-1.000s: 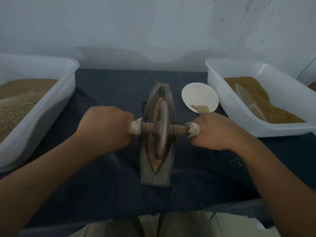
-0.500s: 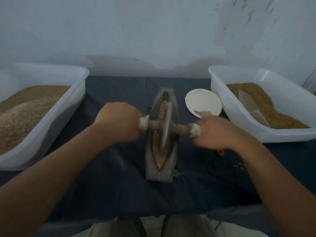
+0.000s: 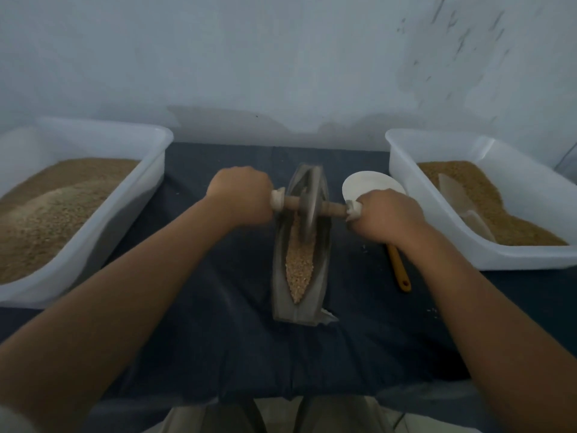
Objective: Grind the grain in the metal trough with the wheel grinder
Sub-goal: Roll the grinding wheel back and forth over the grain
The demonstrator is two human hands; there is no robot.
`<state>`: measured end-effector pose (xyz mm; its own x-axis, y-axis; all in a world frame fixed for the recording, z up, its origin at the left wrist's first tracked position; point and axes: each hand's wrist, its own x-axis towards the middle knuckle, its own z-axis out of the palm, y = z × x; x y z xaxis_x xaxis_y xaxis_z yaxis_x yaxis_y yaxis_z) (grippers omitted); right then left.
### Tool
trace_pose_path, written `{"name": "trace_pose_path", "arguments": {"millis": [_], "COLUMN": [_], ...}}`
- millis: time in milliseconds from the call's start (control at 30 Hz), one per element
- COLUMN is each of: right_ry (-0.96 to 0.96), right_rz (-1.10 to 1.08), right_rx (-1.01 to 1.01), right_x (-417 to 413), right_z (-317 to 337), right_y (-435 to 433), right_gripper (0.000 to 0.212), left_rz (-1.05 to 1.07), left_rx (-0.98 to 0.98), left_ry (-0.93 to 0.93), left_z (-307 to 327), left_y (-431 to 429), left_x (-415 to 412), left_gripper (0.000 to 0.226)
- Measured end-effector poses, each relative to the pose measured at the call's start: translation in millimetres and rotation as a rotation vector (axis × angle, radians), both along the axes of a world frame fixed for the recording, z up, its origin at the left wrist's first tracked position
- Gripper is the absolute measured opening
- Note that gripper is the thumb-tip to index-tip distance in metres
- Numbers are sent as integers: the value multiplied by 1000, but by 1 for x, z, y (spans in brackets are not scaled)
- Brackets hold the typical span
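- Where a dark blue cloth [image 3: 199,323] covers the table, a long metal trough [image 3: 281,304] lies in the middle. It is dull grey and boat-shaped, and it runs straight away from the person.
- Coarse tan grain [image 3: 299,267] fills the near part of its narrow, pointed hollow, pale and pebbly.
- A flat grey wheel [image 3: 309,210] stands on edge in the far half of the trough, its lower rim down in the grain.
- A round wooden rod [image 3: 332,210] passes through the wheel's centre, with a pale wrapping at each end.
- The left hand [image 3: 240,195] is clenched around the rod's left end, knuckles up, the fist just beside the trough's wall.
- The right hand [image 3: 388,215] grips the right end the same way and sits slightly nearer the person, so the rod slants a little.
- Both bare forearms reach forward, nearly straight, and converge on the rod.
- A white plastic tub [image 3: 125,226] on the left is heaped with brownish grain.
- A matching tub on the right [image 3: 437,239] holds more, with a pale scoop [image 3: 459,198] lying in it.
- A round white dish [image 3: 365,182] sits just beyond the right hand, partly hidden by it.
- A yellow handle [image 3: 399,270] pokes out from under the right wrist onto the cloth.
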<state>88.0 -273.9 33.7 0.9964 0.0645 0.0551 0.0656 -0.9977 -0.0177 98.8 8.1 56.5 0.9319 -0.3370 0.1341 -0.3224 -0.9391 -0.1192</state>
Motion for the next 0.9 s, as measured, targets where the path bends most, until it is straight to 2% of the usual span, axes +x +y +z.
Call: {"name": "trace_pose_path", "arguments": {"millis": [100, 200, 267, 367, 467, 533, 633, 733, 800, 900], "right_ry": [165, 123, 32, -137, -170, -65, 83, -99, -185, -103], "right_rz": [148, 216, 188, 101, -21, -63, 28, 204, 274, 189], "right_rx": [40, 67, 24, -3, 2, 19, 71, 67, 82, 70], "right_x": [-49, -75, -66, -28, 5, 9, -29, -89, -108, -88], "right_z": [9, 9, 0, -14, -17, -11, -1, -2, -2, -10], "right_y": [-4, -4, -5, -6, -4, -2, -4, -4, -4, -4], "right_gripper": [27, 35, 42, 38, 36, 32, 28, 34, 33, 37], "left_rz": [-78, -125, -107, -16, 31, 17, -65, -152, -162, -138], "left_rx": [-12, -10, 10, 66, 58, 60, 44, 21, 26, 66], "left_ry": [149, 204, 131, -53, -67, -21, 146, 344, 301, 109], "left_z": [-9, -13, -17, -15, 2, 9, 9, 2, -4, -14], "left_y": [25, 41, 36, 14, -7, -10, 4, 28, 38, 32], "left_x": [-37, -57, -53, -22, 10, 14, -11, -45, -60, -49], "left_gripper": [25, 26, 25, 28, 25, 23, 23, 21, 22, 24]}}
